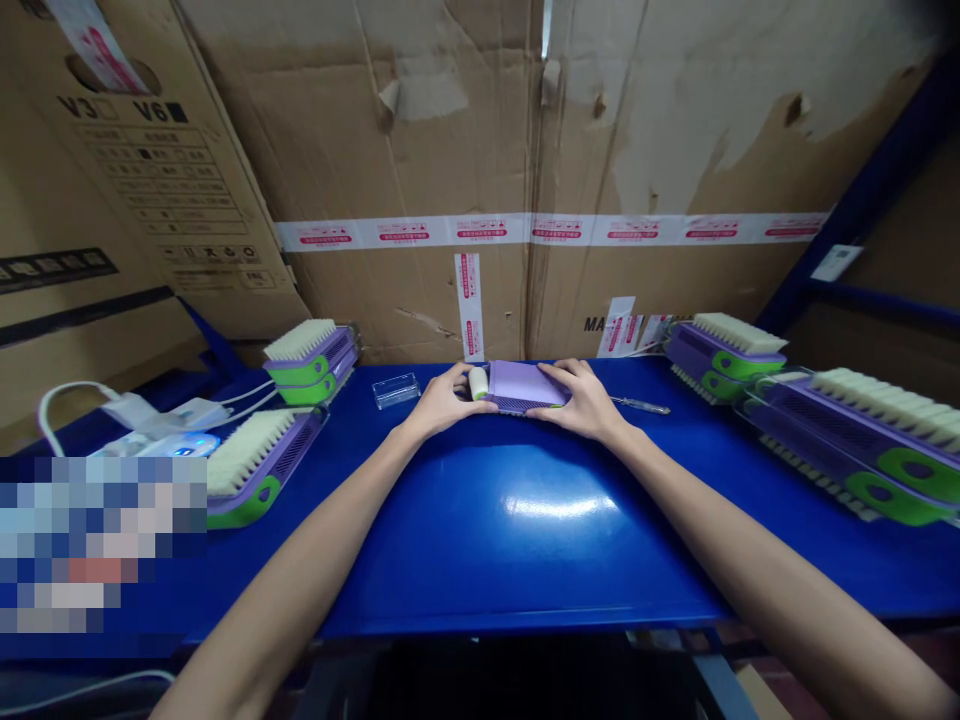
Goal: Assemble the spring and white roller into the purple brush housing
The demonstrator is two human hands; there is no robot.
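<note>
Both hands hold a purple device [521,385] with green ends near the back of the blue table. Its flat purple face is turned up, and a cream rounded piece sits at its left end. My left hand [448,398] grips the left end, thumb along the front edge. Around the right end curls my right hand [581,400], with its fingers on top and thumb at the front. A small clear plastic box [396,391] lies left of my left hand. Just right of my right hand, a screwdriver [641,405] rests on the table.
Purple and green units with cream bristles stand at left [262,450] and right [862,430], several of them stacked. White chargers and cables [161,420] lie at left beside a pixelated patch. Cardboard [420,290] walls the back of the blue table [525,560].
</note>
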